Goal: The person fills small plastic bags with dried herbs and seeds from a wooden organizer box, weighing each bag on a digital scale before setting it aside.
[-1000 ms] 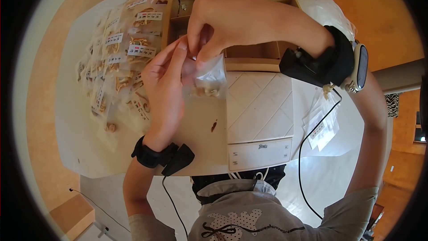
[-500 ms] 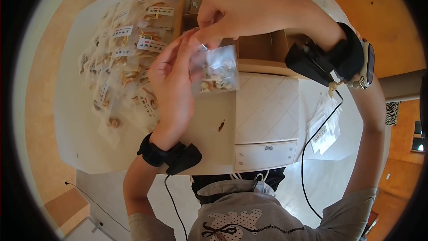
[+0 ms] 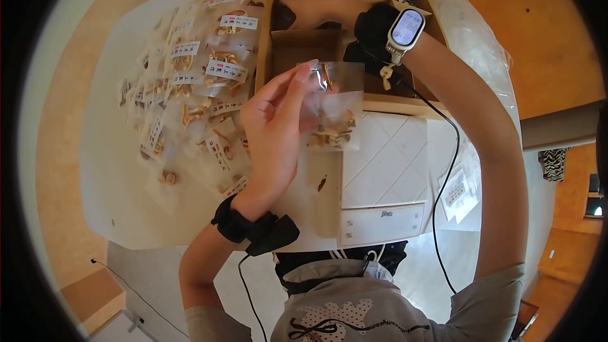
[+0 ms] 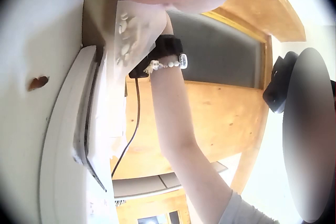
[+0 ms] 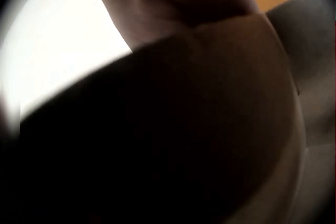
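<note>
Between thumb and fingers, the left hand (image 3: 275, 126) pinches the top edge of a clear bag (image 3: 342, 107) with mixed dried pieces at its bottom. The bag hangs over the near edge of the divided cardboard box (image 3: 380, 105) and the white scale (image 3: 384, 161). In the left wrist view the bag (image 4: 134, 35) shows pale pieces. The right hand (image 3: 307, 10) reaches into a left compartment of the box; its fingertips are hidden, and whether it holds anything cannot be seen. The right wrist view is mostly dark, with part of the palm (image 5: 173, 3) in sight.
Many filled, labelled bags (image 3: 183, 88) lie heaped at the table's left. Flat labelled bags (image 3: 457, 193) lie right of the scale. A small brown piece (image 3: 322, 183) rests on the white table (image 3: 145, 215). A black cable (image 3: 443, 196) hangs from the right wrist.
The right hand has left the bag and moved up into the box. The left hand still pinches the bag, which hangs more openly in sight and further right in the head view.
</note>
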{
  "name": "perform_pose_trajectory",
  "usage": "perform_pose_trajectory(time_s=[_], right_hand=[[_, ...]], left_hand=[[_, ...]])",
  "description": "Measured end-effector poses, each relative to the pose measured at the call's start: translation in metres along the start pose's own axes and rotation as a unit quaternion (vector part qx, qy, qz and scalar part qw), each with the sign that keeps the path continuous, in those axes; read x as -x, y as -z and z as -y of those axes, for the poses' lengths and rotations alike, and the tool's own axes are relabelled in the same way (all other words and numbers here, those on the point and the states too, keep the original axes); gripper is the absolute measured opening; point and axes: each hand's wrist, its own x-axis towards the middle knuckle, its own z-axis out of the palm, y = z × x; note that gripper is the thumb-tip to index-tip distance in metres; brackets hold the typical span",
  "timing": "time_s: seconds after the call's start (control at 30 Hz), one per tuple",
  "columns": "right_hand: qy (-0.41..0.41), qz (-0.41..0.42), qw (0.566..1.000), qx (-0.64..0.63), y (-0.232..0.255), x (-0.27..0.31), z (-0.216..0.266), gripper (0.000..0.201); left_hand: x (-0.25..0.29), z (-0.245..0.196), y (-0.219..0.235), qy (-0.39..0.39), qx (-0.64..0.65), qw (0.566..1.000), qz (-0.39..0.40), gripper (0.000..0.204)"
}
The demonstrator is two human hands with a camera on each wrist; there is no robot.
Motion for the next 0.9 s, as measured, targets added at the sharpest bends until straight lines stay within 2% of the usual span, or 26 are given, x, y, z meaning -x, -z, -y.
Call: perform_pose_trajectory(time_s=[0.1, 0.2, 0.3, 0.33, 0.4, 0.5, 0.6, 0.7, 0.73, 0.8, 0.83, 0.87, 0.9], right_hand=[[0.021, 0.023, 0.996, -0.083, 0.001, 0.006, -0.003, 0.049], [0.052, 0.012, 0.993, -0.109, 0.004, 0.013, -0.002, 0.034], [0.065, -0.036, 0.994, -0.083, 0.009, 0.02, -0.003, 0.028], [0.053, -0.034, 0.989, -0.134, 0.014, 0.025, -0.003, 0.027], [0.029, -0.028, 0.972, -0.233, 0.028, 0.036, -0.005, 0.024], [0.071, -0.004, 0.906, -0.417, 0.045, 0.053, -0.012, 0.025], [0.105, 0.053, 0.891, -0.439, 0.069, 0.086, 0.001, 0.023], [0.124, 0.165, 0.878, -0.432, 0.072, 0.107, 0.018, 0.022], [0.166, 0.106, 0.911, -0.361, 0.054, 0.11, 0.022, 0.02], [0.155, 0.07, 0.96, -0.224, 0.057, 0.119, 0.035, 0.021], [0.149, 0.052, 0.976, -0.153, 0.058, 0.123, 0.04, 0.022], [0.182, 0.013, 0.973, -0.138, 0.056, 0.126, 0.042, 0.022], [0.181, 0.009, 0.975, -0.132, 0.056, 0.129, 0.045, 0.023]], left_hand=[[-0.001, 0.005, 0.001, -0.013, 0.006, 1.0, 0.014, 0.033], [-0.001, 0.007, 0.001, -0.019, 0.001, 1.0, 0.022, 0.033], [-0.001, 0.007, 0.001, -0.023, 0.002, 1.0, 0.014, 0.033], [-0.001, 0.007, 0.001, -0.025, 0.005, 1.0, 0.009, 0.033], [-0.001, 0.002, 0.001, -0.009, 0.003, 1.0, -0.014, 0.034], [0.0, -0.001, 0.0, 0.005, -0.011, 0.999, -0.04, 0.034], [-0.001, -0.001, -0.002, 0.012, -0.006, 0.999, -0.053, 0.033], [-0.003, 0.002, 0.0, -0.001, -0.006, 0.999, -0.045, 0.032], [-0.003, 0.004, 0.0, -0.008, -0.01, 0.999, -0.038, 0.031], [-0.003, 0.005, 0.0, -0.006, -0.029, 0.998, -0.054, 0.031], [-0.003, 0.006, 0.0, -0.006, -0.038, 0.997, -0.063, 0.03], [-0.004, 0.007, 0.001, -0.019, -0.038, 0.998, -0.055, 0.03], [-0.006, 0.01, 0.004, -0.033, -0.037, 0.998, -0.047, 0.029]])
